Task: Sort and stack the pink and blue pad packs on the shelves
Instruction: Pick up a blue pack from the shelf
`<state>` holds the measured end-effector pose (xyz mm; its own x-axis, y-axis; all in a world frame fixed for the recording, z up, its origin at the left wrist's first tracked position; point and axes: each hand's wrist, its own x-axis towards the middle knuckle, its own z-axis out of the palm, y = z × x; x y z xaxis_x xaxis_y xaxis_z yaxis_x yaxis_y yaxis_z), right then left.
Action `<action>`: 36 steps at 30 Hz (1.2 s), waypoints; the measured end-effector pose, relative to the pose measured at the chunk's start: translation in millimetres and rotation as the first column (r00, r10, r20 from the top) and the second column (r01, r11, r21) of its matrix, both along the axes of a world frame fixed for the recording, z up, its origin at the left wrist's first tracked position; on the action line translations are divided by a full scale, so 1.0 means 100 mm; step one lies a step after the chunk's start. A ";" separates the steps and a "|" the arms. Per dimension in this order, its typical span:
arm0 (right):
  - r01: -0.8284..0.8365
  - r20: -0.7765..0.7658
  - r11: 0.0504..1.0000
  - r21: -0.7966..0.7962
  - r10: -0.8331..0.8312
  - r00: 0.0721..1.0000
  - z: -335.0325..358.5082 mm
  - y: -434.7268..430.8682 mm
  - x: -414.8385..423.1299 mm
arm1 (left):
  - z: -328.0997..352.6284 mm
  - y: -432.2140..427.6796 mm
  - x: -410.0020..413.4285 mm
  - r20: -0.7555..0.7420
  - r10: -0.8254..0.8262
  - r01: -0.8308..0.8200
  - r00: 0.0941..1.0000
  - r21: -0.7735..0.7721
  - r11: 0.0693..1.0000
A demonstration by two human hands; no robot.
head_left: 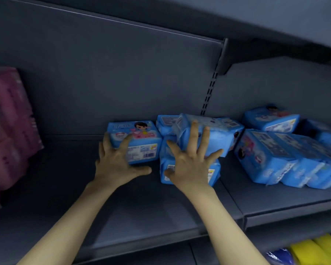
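Dark grey shelf [65, 197], middle tier. Pink packs [8, 131] stand stacked at its far left end, blurred, well apart from the blue stock. At centre, one blue pack [141, 142] sits flat and upright, printed face showing a cartoon girl and a barcode. Just beside it on the right, a tilted pack [220, 136] leans on top of a lower pack [212, 175], with a further blue pack partly hidden behind them. On the adjoining shelf section to the right lies a loose blue heap [275, 159], packs leaning on one another, unsorted. Left hand [117, 159]: fingers spread wide and straight, tips touching the left end and front of the blue pack, nothing gripped. Right hand [191, 163]: fingers likewise splayed apart, laid flat against the tilted pack, thumb in front of the lower pack. Yellow packs [313, 251] show on the tier below, right.
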<state>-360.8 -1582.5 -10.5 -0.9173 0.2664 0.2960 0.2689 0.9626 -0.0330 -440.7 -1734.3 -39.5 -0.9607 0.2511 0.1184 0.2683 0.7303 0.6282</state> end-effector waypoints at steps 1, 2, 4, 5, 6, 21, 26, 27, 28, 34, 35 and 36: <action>0.000 -0.021 1.000 -0.007 0.000 1.000 -0.01 0.00 -0.01 | -0.02 0.00 -0.04 0.022 -0.016 0.015 1.000 0.048 0.999; 0.000 -0.027 1.000 -0.013 -0.001 1.000 -0.03 0.00 -0.01 | -0.03 0.01 -0.06 0.025 -0.025 0.023 0.999 0.073 0.997; -0.004 -0.043 1.000 -0.028 0.003 0.999 -0.06 0.02 -0.02 | -0.05 0.04 -0.09 0.009 -0.030 0.029 1.000 0.080 0.996; -0.006 -0.056 0.999 -0.037 0.004 0.998 -0.07 0.03 -0.02 | -0.05 0.06 -0.10 0.005 -0.036 0.035 0.999 0.078 0.996; 0.000 -0.053 0.999 -0.041 -0.002 0.999 -0.06 0.05 -0.02 | -0.04 0.08 -0.10 0.001 -0.044 0.044 0.999 0.075 0.996; 0.110 0.109 0.992 -0.066 -0.102 0.989 0.08 0.71 0.12 | -0.02 0.75 0.04 0.006 -0.117 0.117 0.993 0.034 0.993; 0.111 0.124 0.992 -0.054 -0.104 0.987 0.08 0.92 0.15 | -0.02 0.95 0.13 0.002 -0.114 0.114 0.993 0.035 0.993; 0.109 0.127 0.993 -0.051 -0.102 0.987 0.08 0.96 0.16 | -0.02 0.99 0.15 0.003 -0.113 0.112 0.994 0.037 0.993; 0.107 0.130 0.993 -0.049 -0.100 0.987 0.09 1.00 0.17 | -0.02 1.03 0.16 0.003 -0.111 0.111 0.994 0.037 0.993; 0.088 0.127 0.995 -0.050 -0.081 0.989 0.09 1.21 0.22 | -0.03 1.24 0.26 0.007 -0.099 0.099 0.995 0.036 0.994; 0.083 0.127 0.995 -0.047 -0.076 0.989 0.09 1.24 0.23 | -0.03 1.27 0.27 0.008 -0.096 0.095 0.995 0.040 0.995; 0.076 0.129 0.996 -0.041 -0.071 0.989 0.09 1.27 0.23 | -0.03 1.30 0.28 0.009 -0.092 0.091 0.996 0.043 0.995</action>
<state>-337.5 -1455.8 -1.4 -0.9240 0.3452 0.1643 0.3438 0.9383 -0.0380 -412.6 -1603.9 -42.6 -0.9351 0.3332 0.1205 0.3260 0.6758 0.6611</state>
